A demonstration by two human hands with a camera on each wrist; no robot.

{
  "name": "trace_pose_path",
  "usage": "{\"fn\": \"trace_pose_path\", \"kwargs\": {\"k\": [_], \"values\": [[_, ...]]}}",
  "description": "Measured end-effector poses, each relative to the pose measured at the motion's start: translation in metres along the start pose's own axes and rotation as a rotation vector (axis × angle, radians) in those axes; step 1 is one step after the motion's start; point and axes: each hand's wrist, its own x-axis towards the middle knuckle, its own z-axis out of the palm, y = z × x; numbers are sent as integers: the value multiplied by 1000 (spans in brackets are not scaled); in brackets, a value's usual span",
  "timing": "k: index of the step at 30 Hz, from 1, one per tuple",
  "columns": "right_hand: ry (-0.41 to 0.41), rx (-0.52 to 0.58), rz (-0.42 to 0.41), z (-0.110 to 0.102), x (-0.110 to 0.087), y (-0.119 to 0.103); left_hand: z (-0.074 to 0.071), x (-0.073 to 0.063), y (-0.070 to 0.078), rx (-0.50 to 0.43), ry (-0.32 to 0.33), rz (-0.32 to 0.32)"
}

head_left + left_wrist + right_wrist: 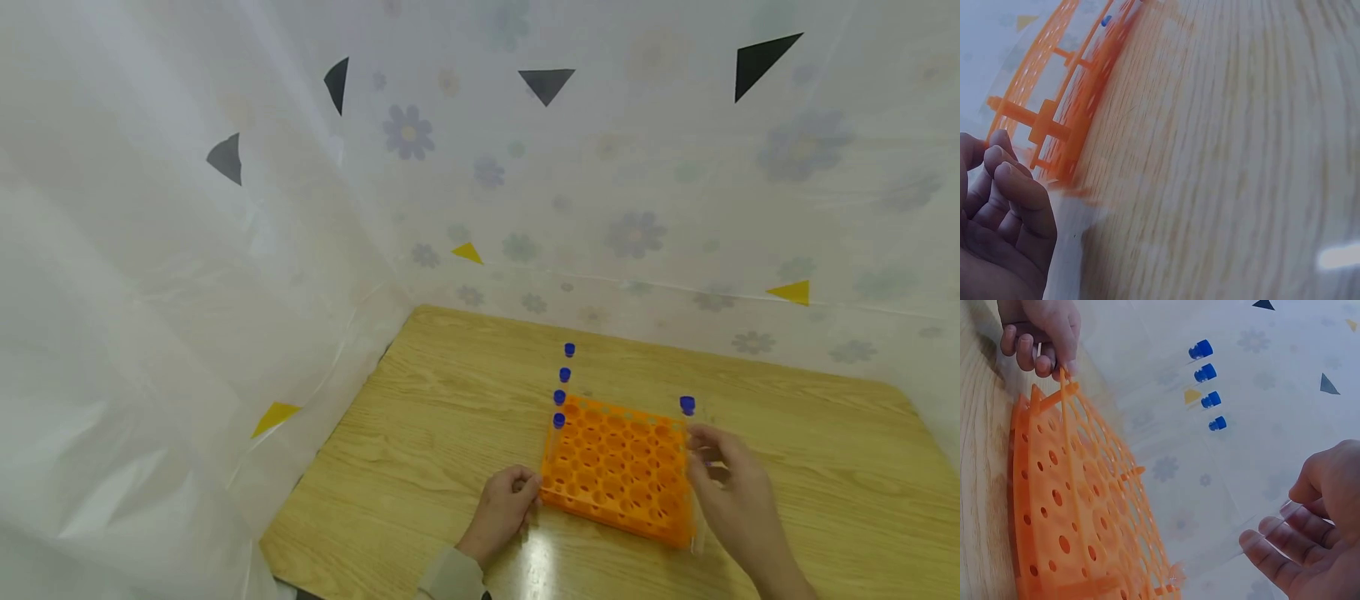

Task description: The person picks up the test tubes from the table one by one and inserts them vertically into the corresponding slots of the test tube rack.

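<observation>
An orange test tube rack (615, 467) with many round holes stands on the table. My left hand (504, 504) pinches its near left corner between thumb and fingers; in the right wrist view that hand (1044, 331) grips the top plate's edge. At the rack's right side, my right hand (731, 492) holds a clear test tube (1250, 534) between thumb and fingers. A blue cap (687, 406) shows just above those fingers in the head view. Several capped tubes stand in a row along the rack's left side, their blue caps (1205, 373) well above the top plate.
The wood-grain table (420, 400) reaches back to a white sheet with flower prints (637, 233). Another pale sheet (150, 333) hangs along the left edge. Black and yellow paper pieces (547, 83) are on the sheets.
</observation>
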Motion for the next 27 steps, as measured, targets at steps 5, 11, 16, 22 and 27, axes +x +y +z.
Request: {"fn": "trace_pose_path", "kwargs": {"k": [5,11,16,22,27], "values": [[-2,63,-44,10,-1,-9,0,0,0,1,2,-3],[-26,159,-59,23,-2,-19,-1,1,0,7,3,2],[-67,253,-72,36,-5,-28,-1,0,1,5,1,3],[-95,349,-93,58,-8,-37,-1,0,2,3,0,-7],[-109,408,-133,76,-9,-42,-1,0,2,13,10,-4]]}}
